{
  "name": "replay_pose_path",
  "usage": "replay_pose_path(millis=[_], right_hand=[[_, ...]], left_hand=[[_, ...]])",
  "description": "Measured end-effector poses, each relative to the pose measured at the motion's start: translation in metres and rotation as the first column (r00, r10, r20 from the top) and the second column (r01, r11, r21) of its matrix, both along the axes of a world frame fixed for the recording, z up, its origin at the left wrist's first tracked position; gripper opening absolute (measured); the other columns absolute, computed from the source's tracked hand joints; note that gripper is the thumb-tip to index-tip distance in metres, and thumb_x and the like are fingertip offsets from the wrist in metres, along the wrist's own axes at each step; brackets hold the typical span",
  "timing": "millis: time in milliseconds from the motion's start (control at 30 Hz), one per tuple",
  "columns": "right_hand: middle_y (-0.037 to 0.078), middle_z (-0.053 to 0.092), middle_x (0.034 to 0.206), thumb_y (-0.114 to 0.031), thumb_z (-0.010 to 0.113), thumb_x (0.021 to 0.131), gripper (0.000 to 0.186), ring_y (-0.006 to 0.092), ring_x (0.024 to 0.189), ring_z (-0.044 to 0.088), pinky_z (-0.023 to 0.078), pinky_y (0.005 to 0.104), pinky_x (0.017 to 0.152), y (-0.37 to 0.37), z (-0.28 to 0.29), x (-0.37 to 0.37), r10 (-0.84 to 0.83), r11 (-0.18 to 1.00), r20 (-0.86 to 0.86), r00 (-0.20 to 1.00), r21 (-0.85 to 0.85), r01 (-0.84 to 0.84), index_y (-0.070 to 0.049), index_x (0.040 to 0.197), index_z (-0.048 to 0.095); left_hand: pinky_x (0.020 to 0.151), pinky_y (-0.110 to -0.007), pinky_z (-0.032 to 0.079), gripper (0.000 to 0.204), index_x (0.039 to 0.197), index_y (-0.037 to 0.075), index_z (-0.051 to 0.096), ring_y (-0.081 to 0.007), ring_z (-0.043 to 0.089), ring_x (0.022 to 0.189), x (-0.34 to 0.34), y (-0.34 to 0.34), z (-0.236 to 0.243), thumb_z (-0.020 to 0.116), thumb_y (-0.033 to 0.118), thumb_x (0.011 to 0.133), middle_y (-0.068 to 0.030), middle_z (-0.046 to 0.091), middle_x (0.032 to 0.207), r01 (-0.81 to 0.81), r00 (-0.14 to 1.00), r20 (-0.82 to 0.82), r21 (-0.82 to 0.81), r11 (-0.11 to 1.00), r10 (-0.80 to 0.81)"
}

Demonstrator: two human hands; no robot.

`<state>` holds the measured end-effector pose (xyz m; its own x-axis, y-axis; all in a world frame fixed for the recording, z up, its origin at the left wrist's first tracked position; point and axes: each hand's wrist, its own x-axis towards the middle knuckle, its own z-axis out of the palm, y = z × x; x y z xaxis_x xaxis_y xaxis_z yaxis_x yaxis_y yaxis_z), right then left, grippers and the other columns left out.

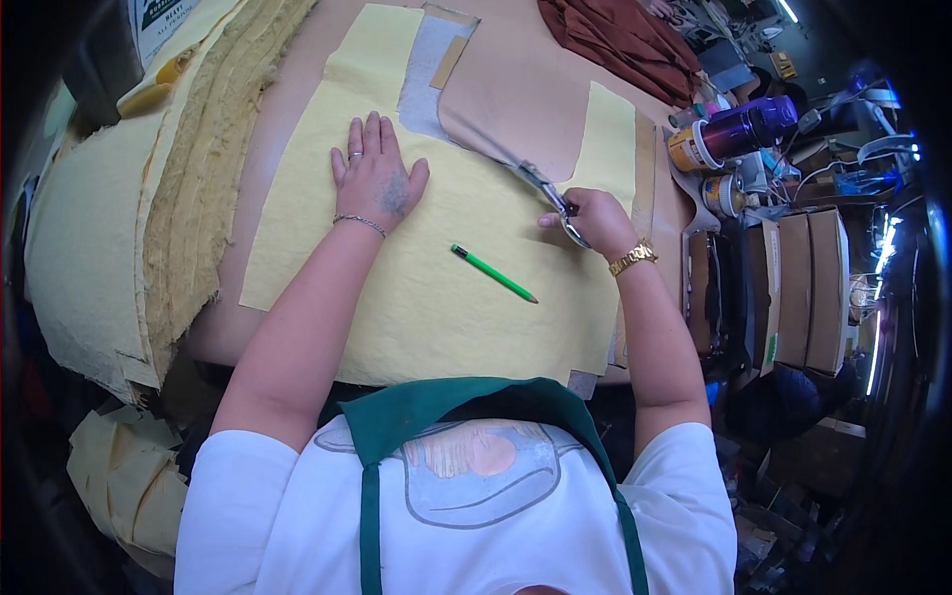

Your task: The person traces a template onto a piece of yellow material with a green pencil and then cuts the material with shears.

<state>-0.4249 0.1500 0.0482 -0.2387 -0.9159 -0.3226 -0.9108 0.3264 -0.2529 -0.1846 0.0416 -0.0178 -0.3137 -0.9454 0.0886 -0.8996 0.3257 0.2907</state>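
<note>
A large pale-yellow sheet (pixel 436 317), cut in a vest-like outline, lies across the work table. My left hand (pixel 374 177) rests palm down on its upper left part, fingers stretched out and holding nothing. At the sheet's right side my right hand (pixel 592 220) grips a pair of scissors (pixel 537 178). Their blades point up and left, over the edge of the curved neck-like cutout. A green pencil (pixel 494 274) with a dark end lies on the sheet between my forearms. Under the sheet a greyish-white piece (pixel 422 97) with a brown border shows at the top.
On the left a thick stack of pale-yellow material (pixel 203 178) lines the table. Dark red cloth (pixel 625 45) lies at the far right. Tubs (pixel 694 147), a purple bottle (pixel 749 129) and cardboard boxes (pixel 808 288) stand along the right side.
</note>
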Motion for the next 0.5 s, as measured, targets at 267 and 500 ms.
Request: replay_pose_path(millis=[267,500], right_hand=[[0.004,0.049,0.059,-0.032,0.072,0.068,0.039,0.0121,0.055,0.044,0.037,0.0262,0.052,0.094,-0.028,-0.041,-0.282,0.696,0.532,0.799,-0.460,0.552,0.002,0.072,0.054],[0.009,0.044,0.056,-0.037,0.068,0.071,0.044,0.0139,0.055,0.039,0.036,0.0304,0.053,0.216,-0.008,-0.034,-0.731,0.652,-0.003,0.682,-0.299,0.697,0.004,0.071,0.050]], left_hand=[[0.101,-0.051,0.015,0.068,0.131,0.001,0.024,-0.0252,0.012,0.130,-0.001,0.000,0.001,0.043,0.043,0.081,-0.0108,0.019,0.139,0.016,1.000,0.018,0.001,1.000,-0.016],[0.099,-0.053,0.018,0.069,0.130,0.005,0.028,-0.0283,0.017,0.128,0.005,-0.006,0.010,0.045,0.048,0.079,-0.0125,0.022,0.138,-0.013,1.000,0.000,-0.008,1.000,0.013]])
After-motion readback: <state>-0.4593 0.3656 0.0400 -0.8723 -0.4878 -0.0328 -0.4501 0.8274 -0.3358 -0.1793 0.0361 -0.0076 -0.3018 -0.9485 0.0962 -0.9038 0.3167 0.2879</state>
